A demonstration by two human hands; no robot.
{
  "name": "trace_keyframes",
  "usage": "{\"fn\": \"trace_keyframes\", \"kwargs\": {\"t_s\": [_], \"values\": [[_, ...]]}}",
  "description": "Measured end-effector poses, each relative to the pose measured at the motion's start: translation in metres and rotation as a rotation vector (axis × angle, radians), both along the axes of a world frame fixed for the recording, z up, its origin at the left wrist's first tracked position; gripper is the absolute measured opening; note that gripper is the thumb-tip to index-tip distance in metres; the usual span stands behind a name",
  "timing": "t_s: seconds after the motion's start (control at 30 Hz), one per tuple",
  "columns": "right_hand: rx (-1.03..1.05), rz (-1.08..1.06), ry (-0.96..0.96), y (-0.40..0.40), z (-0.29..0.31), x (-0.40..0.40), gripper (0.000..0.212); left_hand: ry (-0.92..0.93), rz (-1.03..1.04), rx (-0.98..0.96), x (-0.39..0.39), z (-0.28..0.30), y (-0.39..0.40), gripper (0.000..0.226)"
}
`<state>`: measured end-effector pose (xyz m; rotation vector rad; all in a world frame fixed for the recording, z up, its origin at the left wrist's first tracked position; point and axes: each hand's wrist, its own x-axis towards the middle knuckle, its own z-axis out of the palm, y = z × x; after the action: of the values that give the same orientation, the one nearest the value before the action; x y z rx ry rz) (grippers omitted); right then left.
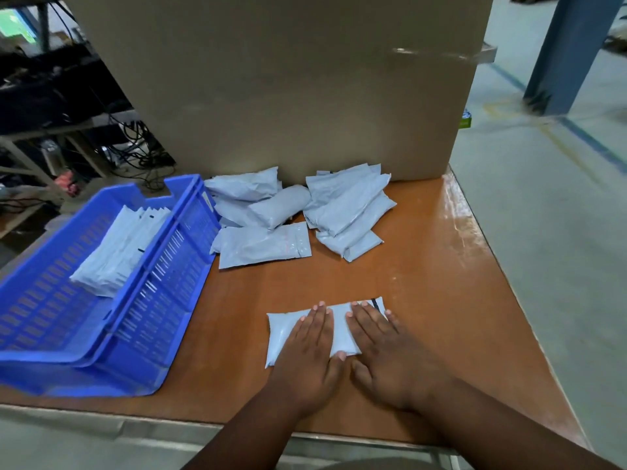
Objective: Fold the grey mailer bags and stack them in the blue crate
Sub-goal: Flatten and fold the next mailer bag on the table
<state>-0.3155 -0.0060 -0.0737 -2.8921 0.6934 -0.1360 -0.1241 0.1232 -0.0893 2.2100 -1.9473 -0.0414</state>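
Observation:
A folded grey mailer bag [281, 337] lies near the front of the brown table. My left hand [310, 354] and my right hand [386, 351] press flat on it side by side, fingers straight. A loose pile of grey mailer bags [295, 215] sits further back in the middle of the table. On the left stands the blue crate [118, 334], with a stack of folded grey bags [118, 249] inside it towards its far end.
A big cardboard box [288, 79] stands upright at the back of the table [441, 283], right behind the pile. The table's right edge drops to a grey floor. Shelving with cables is at the far left.

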Motion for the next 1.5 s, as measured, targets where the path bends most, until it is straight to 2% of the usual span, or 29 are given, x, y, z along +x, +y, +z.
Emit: {"fn": "trace_keyframes", "kwargs": {"t_s": [0.17, 0.27, 0.47, 0.57, 0.77, 1.0, 1.27, 1.4, 1.5], "values": [[0.006, 0.030, 0.020, -0.005, 0.008, -0.009, 0.079, -0.063, 0.155, 0.035, 0.040, -0.002, 0.039, 0.082], [-0.073, 0.012, 0.018, -0.007, 0.021, -0.001, 0.078, -0.080, 0.214, 0.035, 0.052, 0.002, 0.047, 0.084], [-0.051, 0.099, -0.038, 0.003, 0.056, 0.059, 0.072, -0.074, 0.118, -0.052, 0.036, 0.023, 0.018, 0.069], [-0.050, 0.144, 0.042, 0.013, 0.032, 0.080, 0.071, -0.022, 0.032, -0.018, 0.032, 0.014, 0.009, 0.071], [-0.059, 0.146, 0.096, 0.013, 0.015, 0.076, 0.069, -0.049, 0.047, 0.005, 0.034, 0.007, 0.015, 0.071], [-0.033, 0.049, 0.156, 0.004, 0.013, 0.064, 0.078, -0.021, 0.167, 0.009, 0.051, -0.005, 0.037, 0.073], [0.051, -0.095, 0.206, -0.026, 0.012, 0.019, 0.090, -0.040, 0.242, 0.088, 0.077, -0.006, 0.059, 0.088], [0.086, -0.118, 0.203, -0.033, 0.023, 0.012, 0.086, -0.007, 0.306, 0.088, 0.085, -0.003, 0.069, 0.093], [0.042, -0.145, 0.080, -0.023, 0.043, 0.014, 0.078, 0.054, 0.314, -0.001, 0.072, 0.014, 0.058, 0.084]]}}
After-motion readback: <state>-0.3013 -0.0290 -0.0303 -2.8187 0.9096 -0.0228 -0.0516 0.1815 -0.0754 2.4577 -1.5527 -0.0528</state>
